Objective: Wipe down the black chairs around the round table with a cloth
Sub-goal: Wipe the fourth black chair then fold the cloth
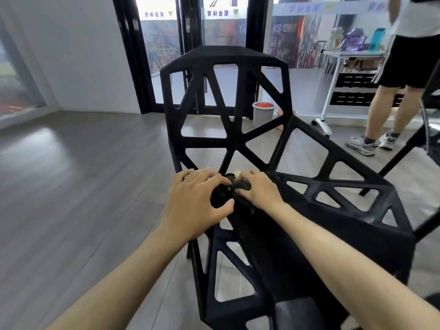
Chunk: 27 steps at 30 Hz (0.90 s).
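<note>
Two hands I watched meet on the black chair (228, 139) seat, left hand (195, 201) and right hand (259, 189) both clutching a dark cloth (240, 185), grey bin (262, 113) at one o'clock, bystander's legs (385, 110) at two o'clock.

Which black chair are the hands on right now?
The central chair with the lattice back facing the camera: both the left hand and right hand rest on its seat, holding a dark cloth. The other chair at the right edge is untouched.

Bright daylight thru glass doors (190, 32); floor (47, 144) glare, edges warped.
</note>
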### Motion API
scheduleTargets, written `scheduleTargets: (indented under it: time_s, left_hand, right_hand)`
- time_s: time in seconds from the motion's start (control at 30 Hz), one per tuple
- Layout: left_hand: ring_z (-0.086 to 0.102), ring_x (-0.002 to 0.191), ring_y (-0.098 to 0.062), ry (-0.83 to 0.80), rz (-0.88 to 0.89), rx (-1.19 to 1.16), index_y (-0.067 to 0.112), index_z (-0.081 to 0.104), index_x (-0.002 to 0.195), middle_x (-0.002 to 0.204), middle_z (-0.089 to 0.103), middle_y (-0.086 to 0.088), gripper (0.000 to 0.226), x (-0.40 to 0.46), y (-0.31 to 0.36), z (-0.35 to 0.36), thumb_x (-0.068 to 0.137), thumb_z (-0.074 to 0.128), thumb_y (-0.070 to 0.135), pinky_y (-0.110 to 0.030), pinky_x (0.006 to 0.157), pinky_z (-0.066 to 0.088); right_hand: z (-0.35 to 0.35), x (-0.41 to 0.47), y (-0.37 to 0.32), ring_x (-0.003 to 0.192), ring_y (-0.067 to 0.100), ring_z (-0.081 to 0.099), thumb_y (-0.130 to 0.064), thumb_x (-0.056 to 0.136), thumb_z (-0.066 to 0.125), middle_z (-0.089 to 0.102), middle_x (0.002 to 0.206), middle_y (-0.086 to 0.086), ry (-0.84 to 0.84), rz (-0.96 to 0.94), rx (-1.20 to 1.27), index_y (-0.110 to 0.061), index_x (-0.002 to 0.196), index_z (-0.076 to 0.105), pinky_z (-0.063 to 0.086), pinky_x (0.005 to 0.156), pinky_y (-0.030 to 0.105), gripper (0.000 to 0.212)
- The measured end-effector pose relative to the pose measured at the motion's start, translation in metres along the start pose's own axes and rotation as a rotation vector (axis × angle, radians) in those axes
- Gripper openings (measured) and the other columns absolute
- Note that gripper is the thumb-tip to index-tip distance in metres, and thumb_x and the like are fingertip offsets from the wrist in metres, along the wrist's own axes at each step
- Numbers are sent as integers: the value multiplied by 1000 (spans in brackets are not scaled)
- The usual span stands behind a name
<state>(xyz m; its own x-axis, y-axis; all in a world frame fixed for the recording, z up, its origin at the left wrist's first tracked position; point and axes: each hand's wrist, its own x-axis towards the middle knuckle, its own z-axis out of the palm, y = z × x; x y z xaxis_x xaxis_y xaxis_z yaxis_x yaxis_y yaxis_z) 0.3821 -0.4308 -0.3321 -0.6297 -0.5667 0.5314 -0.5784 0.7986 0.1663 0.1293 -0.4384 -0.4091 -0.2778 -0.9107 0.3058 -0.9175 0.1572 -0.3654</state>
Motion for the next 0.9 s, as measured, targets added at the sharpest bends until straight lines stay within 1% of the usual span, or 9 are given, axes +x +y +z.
scheduleTargets:
  time_s: [0.1, 0.2, 0.27, 0.37, 0.47, 0.57, 0.7, 0.8, 0.9]
  left_hand:
    - [57, 124, -4, 9, 1, -17, 42, 67, 121, 122, 66, 21, 45, 1, -1, 0, 88, 49, 66, -31, 112, 30]
    - [59, 119, -5, 32, -2, -37, 42, 62, 128, 121, 66, 21, 50, 1, 0, -2, 85, 53, 65, -30, 111, 31]
    - [60, 116, -5, 51, -1, -61, 40, 54, 141, 119, 66, 20, 62, 1, 2, -4, 83, 58, 63, -25, 108, 29]
    - [61, 111, -5, 56, 8, -73, 37, 47, 149, 117, 67, 18, 73, 1, 2, -4, 82, 62, 61, -24, 106, 28]
    - [63, 110, -7, 56, 20, -61, 37, 48, 149, 115, 68, 17, 70, 1, 2, -3, 84, 61, 60, -27, 107, 30]
    - [62, 110, -6, 72, 28, -55, 37, 48, 149, 116, 67, 18, 68, 0, 0, -2, 85, 61, 59, -29, 109, 32]
    - [60, 111, -8, 61, 33, -59, 36, 48, 149, 116, 65, 18, 69, -1, -1, -4, 86, 72, 50, -25, 109, 25]
    - [59, 115, -9, 79, 23, -70, 38, 48, 147, 121, 66, 18, 67, 0, -4, -2, 86, 73, 50, -24, 109, 24]
    - [58, 115, -9, 104, 10, -110, 38, 53, 144, 120, 66, 18, 61, 1, -5, 2, 87, 73, 49, -24, 110, 23]
  right_hand:
    - [-4, 17, 17, 114, 29, 49, -36, 90, 70, 47, 112, 0, 25, 168, 32, -34, 113, 60, 48, 83, 42, 26]
    - [8, 16, 2, 117, 36, 46, -29, 93, 66, 48, 122, 10, 65, 239, 5, -25, 118, 58, 49, 92, 47, 27]
    - [17, 1, -18, 114, 35, 46, -29, 93, 65, 49, 123, 9, 56, 163, 22, -23, 120, 57, 47, 93, 48, 28]
    - [25, -20, -47, 107, 24, 42, -26, 94, 64, 52, 117, 1, -16, -34, 81, -22, 120, 58, 39, 85, 40, 28]
    - [26, -27, -54, 110, 27, 47, -26, 94, 65, 53, 114, 0, -28, -122, 155, -25, 121, 58, 47, 85, 40, 28]
    - [21, -24, -47, 116, 27, 48, -29, 96, 61, 54, 122, 1, -41, -147, 95, -27, 130, 55, 50, 90, 45, 35]
    - [3, -4, 0, 118, 35, 51, -30, 96, 60, 50, 127, 6, 39, 46, -167, -31, 134, 50, 50, 91, 54, 39]
    - [-10, -2, 47, 115, 43, 48, -22, 98, 59, 44, 126, 10, 99, 247, -181, -28, 132, 49, 52, 87, 56, 36]
    - [-6, -8, 45, 115, 45, 45, -23, 99, 58, 44, 131, 13, 99, 296, -216, -25, 131, 50, 51, 89, 53, 33]
